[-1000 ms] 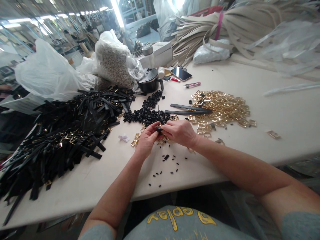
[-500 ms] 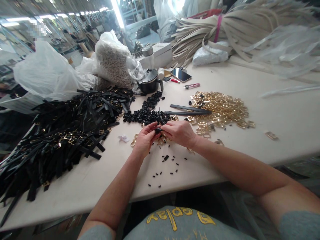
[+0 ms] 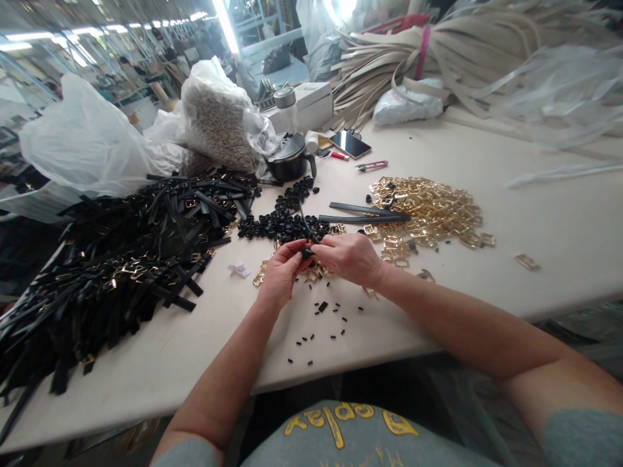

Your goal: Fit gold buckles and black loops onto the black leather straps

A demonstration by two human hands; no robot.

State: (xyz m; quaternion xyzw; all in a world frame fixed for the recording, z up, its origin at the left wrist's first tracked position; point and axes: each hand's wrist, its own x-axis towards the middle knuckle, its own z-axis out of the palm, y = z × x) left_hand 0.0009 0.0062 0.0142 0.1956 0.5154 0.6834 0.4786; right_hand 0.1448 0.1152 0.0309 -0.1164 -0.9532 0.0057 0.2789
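While a heap of buckled straps (image 3: pixel 146 240) occupies the left of the worktop (image 3: pixel 219 350), the left hand (image 3: pixel 282 269) lies to its right, its grip pinching a black strap (image 3: pixel 307 253) between thumb and fingers. The strap sits directly between the two sets of fingertips; its narrow tail rises away from the wearer, the long axis running obliquely to the upper left, in front of the black loops (image 3: pixel 272 224). Neither hand is clearly nearer, since both touch the piece, though the tail emerges beside the right fingertips. The right hand (image 3: pixel 351 259), back uppermost, closes its grip on what appears to be the same strap. Farther right, two loose strips (image 3: pixel 363 219) reach a pile of gold buckles (image 3: pixel 433 211). Writing, from the left: a pale sheet (image 3: pixel 48 201) beside the plastic bag (image 3: pixel 82 130) shows nothing readable; the grey shirt (image 3: pixel 272 444) carries yellow lettering (image 3: pixel 337 428), inverted to the camera, apparently "Replay", its first letter uncertain, above a fainter line beginning with M.
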